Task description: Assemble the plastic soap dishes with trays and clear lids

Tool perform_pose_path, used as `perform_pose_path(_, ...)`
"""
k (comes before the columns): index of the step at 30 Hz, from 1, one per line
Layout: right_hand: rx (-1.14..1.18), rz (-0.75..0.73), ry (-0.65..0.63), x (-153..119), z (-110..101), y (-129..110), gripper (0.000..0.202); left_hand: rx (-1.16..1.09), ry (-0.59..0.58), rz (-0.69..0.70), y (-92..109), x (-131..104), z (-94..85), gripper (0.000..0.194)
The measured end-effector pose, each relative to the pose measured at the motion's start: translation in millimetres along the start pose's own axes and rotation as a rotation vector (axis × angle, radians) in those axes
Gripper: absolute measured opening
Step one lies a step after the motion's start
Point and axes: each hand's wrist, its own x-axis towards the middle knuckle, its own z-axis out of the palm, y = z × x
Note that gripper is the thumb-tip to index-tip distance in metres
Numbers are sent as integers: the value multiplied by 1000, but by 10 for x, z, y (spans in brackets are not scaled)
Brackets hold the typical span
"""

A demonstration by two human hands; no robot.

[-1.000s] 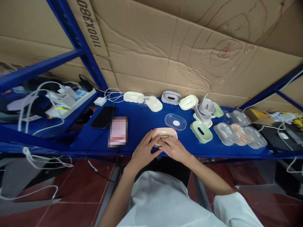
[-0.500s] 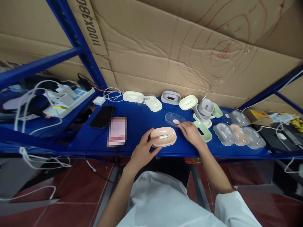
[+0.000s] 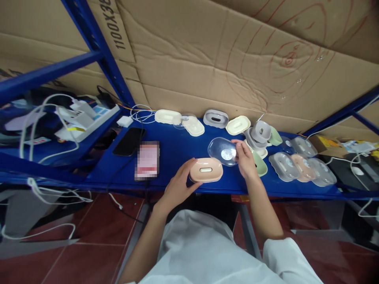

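Note:
My left hand [image 3: 181, 180] grips the left end of a peach soap dish [image 3: 214, 165], an oval tray with a slot in its middle, near the front edge of the blue shelf. Between thumb and fingers, my right hand [image 3: 246, 158] holds a clear plastic lid [image 3: 216, 149] with a round sticker on it. The lid is raised and tilted, just behind and right of the peach dish and apart from it. Partly behind my right hand lies a green soap dish part [image 3: 261, 165].
Cream pieces [image 3: 168, 116], a grey dish [image 3: 216, 119] and a stack of grey parts [image 3: 260, 133] line the back. Lidded dishes [image 3: 284, 166] sit at the right. A black phone [image 3: 129, 142] and a phone with a blurred screen [image 3: 147, 161] lie left, near a power strip [image 3: 102, 118].
My right hand has lifted the clear lid off the shelf and tilted it up, closer to the peach dish. My left hand still holds the dish in nearly the same place.

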Motion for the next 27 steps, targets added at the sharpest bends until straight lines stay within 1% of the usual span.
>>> perform_pose_path(2,-30,-24,-100,-35,102,-54,52,6,-2,7,-6,2,6,80)
perform_pose_path(4,-86,-102,-188,-94,236,-112,52,25,-12,23,-20,3,15,74)
perform_pose_path(5,-109,-141,-199,-130,296,-138,52,34,-14,33,-29,3,21,70)
perform_pose_path(7,-149,-201,-160,-212,366,-174,52,45,-8,47,-53,3,35,65)
perform_pose_path(9,-218,-279,-133,-304,359,-185,50,42,3,50,-78,6,51,64)
perform_pose_path(10,-270,-343,-170,-351,333,-182,49,35,5,49,-91,8,58,65)
perform_pose_path(12,-394,-490,-325,-436,266,-166,51,15,12,43,-110,13,67,67)
perform_pose_path(14,-508,-599,-466,-493,218,-152,59,-8,24,42,-122,21,68,70)
perform_pose_path(15,-552,-626,-499,-507,207,-149,63,-17,27,44,-125,25,66,72)
perform_pose_path(19,-647,-667,-524,-503,235,-163,63,-27,29,49,-129,34,53,71)
perform_pose_path(22,-711,-686,-514,-509,262,-174,63,-27,40,47,-129,28,47,70)
perform_pose_path(27,-775,-727,-511,-578,249,-199,64,-51,24,72,-142,17,21,67)
